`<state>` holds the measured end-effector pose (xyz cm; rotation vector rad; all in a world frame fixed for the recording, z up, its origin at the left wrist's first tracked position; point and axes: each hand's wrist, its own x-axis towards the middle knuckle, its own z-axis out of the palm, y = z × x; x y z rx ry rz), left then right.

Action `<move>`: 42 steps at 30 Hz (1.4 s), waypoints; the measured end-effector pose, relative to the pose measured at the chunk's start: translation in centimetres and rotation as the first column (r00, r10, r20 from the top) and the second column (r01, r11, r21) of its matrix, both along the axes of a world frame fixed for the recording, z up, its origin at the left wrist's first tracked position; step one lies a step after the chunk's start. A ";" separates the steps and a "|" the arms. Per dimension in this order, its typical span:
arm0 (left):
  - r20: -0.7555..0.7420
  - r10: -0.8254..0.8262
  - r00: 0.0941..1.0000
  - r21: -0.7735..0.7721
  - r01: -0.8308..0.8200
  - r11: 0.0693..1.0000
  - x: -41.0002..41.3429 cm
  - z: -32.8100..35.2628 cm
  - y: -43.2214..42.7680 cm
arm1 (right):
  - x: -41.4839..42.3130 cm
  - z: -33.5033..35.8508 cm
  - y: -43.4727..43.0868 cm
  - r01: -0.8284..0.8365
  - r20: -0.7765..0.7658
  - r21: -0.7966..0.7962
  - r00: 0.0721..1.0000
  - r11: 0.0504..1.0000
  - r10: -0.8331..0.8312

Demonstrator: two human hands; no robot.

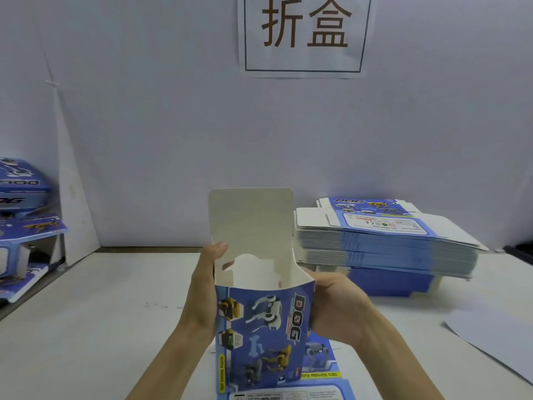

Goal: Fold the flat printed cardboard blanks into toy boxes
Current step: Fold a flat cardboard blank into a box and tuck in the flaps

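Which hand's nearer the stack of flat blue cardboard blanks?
Right. The right hand grips the half-folded blue cardboard box's side facing the stack; the left hand holds the opposite side.

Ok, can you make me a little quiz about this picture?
1. True or false: the box has its top flap shut.
2. The stack of blanks lies on which side of the box? A: left. B: right.
3. Fill in: the big word on the box is ___.
Key: 1 false. 2 B. 3 DOG.
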<state>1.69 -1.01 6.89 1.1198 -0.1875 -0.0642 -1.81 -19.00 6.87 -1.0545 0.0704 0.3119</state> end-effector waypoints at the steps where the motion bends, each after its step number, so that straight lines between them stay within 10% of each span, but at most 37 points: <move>1: 0.004 0.003 1.000 -0.017 -0.003 1.000 0.1 -0.1 0.1 | -0.2 -0.1 -0.2 -0.063 -0.009 -0.045 0.998 0.997 0.063; 10: 0.271 0.045 0.961 -0.027 -0.039 0.999 0.0 -0.2 0.1 | -0.4 1.9 -1.0 0.219 0.355 -0.210 0.925 0.953 -0.135; 15: 0.268 -0.214 0.939 0.066 0.204 0.977 0.5 -0.5 0.6 | -0.4 1.5 -0.9 0.389 0.396 -0.537 0.900 0.748 -0.184; 21: 0.115 -0.428 0.897 0.042 0.426 0.904 3.0 -2.2 3.8 | 0.9 1.3 -0.4 0.317 0.343 -0.563 0.930 0.763 -0.133; 28: -0.033 -0.471 0.881 0.296 0.459 0.838 3.4 -5.5 3.0 | 0.8 -1.0 0.5 0.359 0.311 -0.175 0.903 0.917 -0.295; 33: 0.075 -0.449 0.890 0.337 0.401 0.852 2.9 -3.6 3.7 | 0.7 -0.3 -0.7 0.395 0.375 -0.259 0.882 0.881 -0.285; 38: 0.076 -0.544 0.835 0.773 0.295 0.561 2.4 -2.2 3.8 | 0.5 0.5 -1.3 0.514 0.451 -0.396 0.831 0.761 -0.326; 42: 0.065 -0.470 0.880 0.781 0.249 0.573 2.8 -3.3 2.0 | 0.5 0.5 -0.8 0.545 0.480 -0.379 0.807 0.748 -0.345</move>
